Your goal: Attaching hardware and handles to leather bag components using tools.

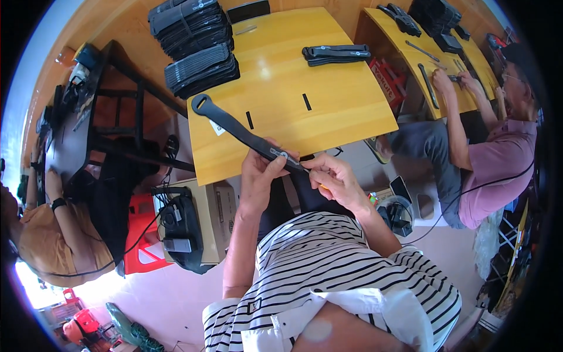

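A long black strap with an oval slot at its far end slants over the near edge of the yellow table. My left hand pinches its near part, thumb on top beside a pale printed mark. Against the strap's near end, my right hand is closed around a small slim tool with a yellow part. Fingers cover most of that tool, so its exact kind cannot be told. Two short black strips lie apart on the tabletop, and a white label shows beside the strap.
Tall stacks of black straps stand at the table's far left, a smaller bundle at far right. Co-workers sit at both sides, at a dark table and another yellow table. A cardboard box with a black bag stands left.
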Demonstrator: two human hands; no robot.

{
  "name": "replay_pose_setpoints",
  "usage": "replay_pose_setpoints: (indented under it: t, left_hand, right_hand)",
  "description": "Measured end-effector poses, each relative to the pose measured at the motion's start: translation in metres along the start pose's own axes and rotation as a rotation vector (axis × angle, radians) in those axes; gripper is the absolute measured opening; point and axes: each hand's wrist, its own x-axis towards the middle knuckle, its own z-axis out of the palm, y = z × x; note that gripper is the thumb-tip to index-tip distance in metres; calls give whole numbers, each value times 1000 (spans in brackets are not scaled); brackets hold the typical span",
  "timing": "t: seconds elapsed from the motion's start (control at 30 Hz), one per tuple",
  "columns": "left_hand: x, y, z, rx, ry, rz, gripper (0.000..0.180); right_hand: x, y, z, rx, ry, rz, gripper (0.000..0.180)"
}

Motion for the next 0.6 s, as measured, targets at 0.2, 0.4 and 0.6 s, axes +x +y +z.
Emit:
replay_pose_setpoints:
  t: [0.2,0.4,0.6]
  left_hand:
    - [4,-5,-11,-250,-141,-237,27]
    - [1,-20,-11,-343,-109,-321,33]
    - [-5,-15,-10,-250,-155,-294,39]
  right_hand:
    - [-4,-28,7,-453,-94,-321,30]
    - [1,-20,4,-527,-117,-336,31]
    - [-1,-13,1,-6,-142,35,28]
